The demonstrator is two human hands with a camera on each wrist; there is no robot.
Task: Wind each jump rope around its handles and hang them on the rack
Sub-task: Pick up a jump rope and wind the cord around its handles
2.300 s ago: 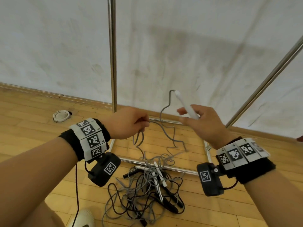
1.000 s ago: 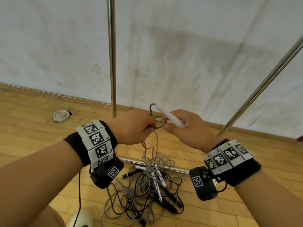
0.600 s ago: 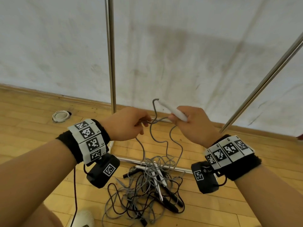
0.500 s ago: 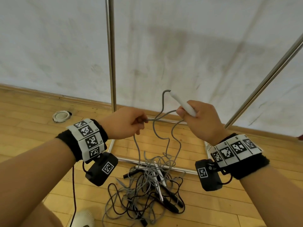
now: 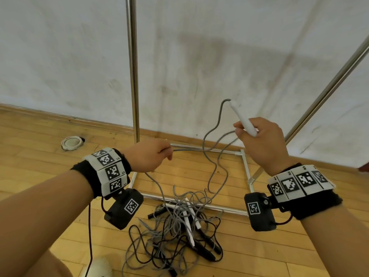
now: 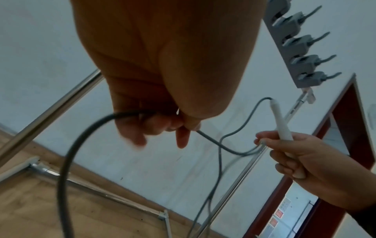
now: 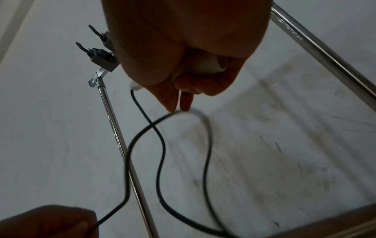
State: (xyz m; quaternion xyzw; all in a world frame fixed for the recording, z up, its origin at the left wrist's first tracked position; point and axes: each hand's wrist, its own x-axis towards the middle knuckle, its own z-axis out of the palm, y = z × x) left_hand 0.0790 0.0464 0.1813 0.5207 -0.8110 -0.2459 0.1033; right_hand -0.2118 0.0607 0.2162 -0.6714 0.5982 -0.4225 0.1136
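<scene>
My right hand [image 5: 257, 136] grips a white jump-rope handle [image 5: 242, 118] that points up and to the left. From the handle's tip a grey cord [image 5: 207, 134] curves down, and a loop of it runs over my right fingertips [image 7: 179, 107]. My left hand [image 5: 151, 154] pinches the same grey cord [image 6: 213, 141] to the left, level with the right hand. The cord falls to a tangled pile of grey and black ropes [image 5: 175, 226] with white and black handles on the floor. The metal rack's upright poles [image 5: 132, 66] stand behind my hands, and its row of grey hooks [image 6: 295, 45] shows above.
The rack's base frame [image 5: 245, 168] lies on the wooden floor under my hands. A slanted steel pole [image 5: 329, 84] rises at the right. A round white object [image 5: 71, 142] sits on the floor near the wall at left. A white shoe tip [image 5: 97, 268] is at the bottom edge.
My hands have drawn apart: the left moved down-left along the cord and the right lifted the handle up and to the right, so cord stretches between them.
</scene>
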